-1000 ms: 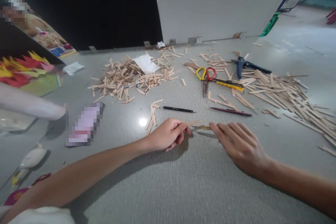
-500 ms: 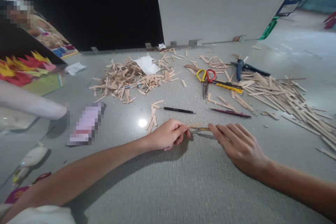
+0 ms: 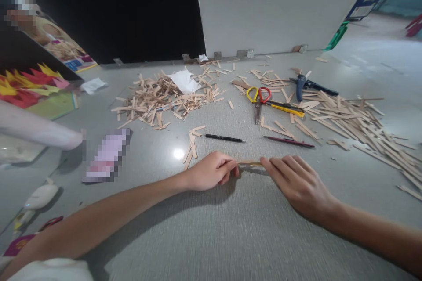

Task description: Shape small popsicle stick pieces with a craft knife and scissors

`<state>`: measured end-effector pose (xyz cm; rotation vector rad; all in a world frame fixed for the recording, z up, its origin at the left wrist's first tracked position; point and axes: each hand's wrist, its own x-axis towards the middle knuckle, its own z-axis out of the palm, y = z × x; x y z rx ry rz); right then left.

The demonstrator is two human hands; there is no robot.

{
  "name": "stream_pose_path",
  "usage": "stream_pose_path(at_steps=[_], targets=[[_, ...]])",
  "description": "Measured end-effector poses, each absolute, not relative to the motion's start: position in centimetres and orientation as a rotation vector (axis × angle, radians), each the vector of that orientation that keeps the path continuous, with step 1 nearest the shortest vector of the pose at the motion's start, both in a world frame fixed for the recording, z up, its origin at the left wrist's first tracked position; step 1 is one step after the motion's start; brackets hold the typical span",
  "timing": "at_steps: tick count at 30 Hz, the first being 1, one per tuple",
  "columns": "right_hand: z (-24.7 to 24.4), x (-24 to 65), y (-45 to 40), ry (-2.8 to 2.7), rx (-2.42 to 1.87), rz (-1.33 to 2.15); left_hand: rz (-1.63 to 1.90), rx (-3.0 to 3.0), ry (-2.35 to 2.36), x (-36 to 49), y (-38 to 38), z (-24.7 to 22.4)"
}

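A thin wooden stick (image 3: 249,163) spans the gap between my two hands, low over the grey table (image 3: 211,237). My left hand (image 3: 214,170) pinches its left end, thumb against curled fingers. At the other end, my right hand (image 3: 298,182) grips it with the fingertips, palm down. Just beyond lie a black pen (image 3: 224,138) and a dark red pencil-like tool (image 3: 289,141). Several short sticks (image 3: 192,145) rest to the left of the pen.
Farther back are a pile of cut sticks (image 3: 154,101), scissors (image 3: 258,104), a yellow cutter (image 3: 286,108), dark blue pliers (image 3: 311,86) and long sticks (image 3: 369,127). Another person's arm (image 3: 39,127) enters from the left, near a pixelated phone-like object (image 3: 107,156) and a glue gun (image 3: 41,197).
The stick between my hands has turned slightly, and its broad face shows less. My hands have barely shifted.
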<state>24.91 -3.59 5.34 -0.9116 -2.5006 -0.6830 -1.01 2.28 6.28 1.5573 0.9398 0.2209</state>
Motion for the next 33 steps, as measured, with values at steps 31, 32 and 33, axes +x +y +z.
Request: stream_pose_path(at_steps=[31,32,33], targets=[[3.9,24.9,-2.6,-2.252,-1.113,-0.404,0.364,1.292,0.910,-0.9,2.3,5.6],[3.9,24.9,-2.6,-2.241,-1.127,-0.375,0.365,1.303,0.913,-0.9,2.3,5.6],[3.9,25.0,-2.6,-2.232,-1.137,-0.349,0.363,1.314,0.919,-0.8,2.2,5.7]])
